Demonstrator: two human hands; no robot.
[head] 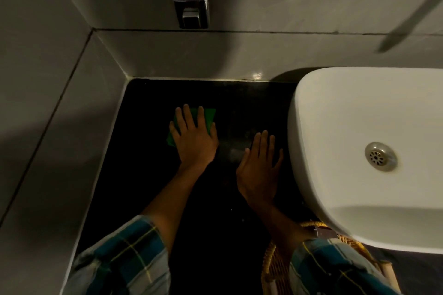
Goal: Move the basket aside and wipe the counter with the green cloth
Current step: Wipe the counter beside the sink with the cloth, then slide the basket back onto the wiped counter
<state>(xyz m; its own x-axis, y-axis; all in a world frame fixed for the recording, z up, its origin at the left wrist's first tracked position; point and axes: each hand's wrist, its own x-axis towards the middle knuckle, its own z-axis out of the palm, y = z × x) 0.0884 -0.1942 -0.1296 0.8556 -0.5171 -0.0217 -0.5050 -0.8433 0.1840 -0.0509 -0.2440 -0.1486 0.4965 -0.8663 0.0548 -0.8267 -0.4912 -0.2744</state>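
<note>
My left hand (191, 137) spread flat on folded green cloth (208, 117); right hand (260, 167) flat, empty. I press evenly, overlap strokes across black counter (143, 175).

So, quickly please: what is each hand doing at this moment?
Left hand: open, fingers spread, pressed flat on the green cloth.
Right hand: open, empty, flat over the black counter.

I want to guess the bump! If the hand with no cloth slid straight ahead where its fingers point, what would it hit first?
Probably the back wall. The right hand points up bare dark counter, passing close beside the white sink.
</note>
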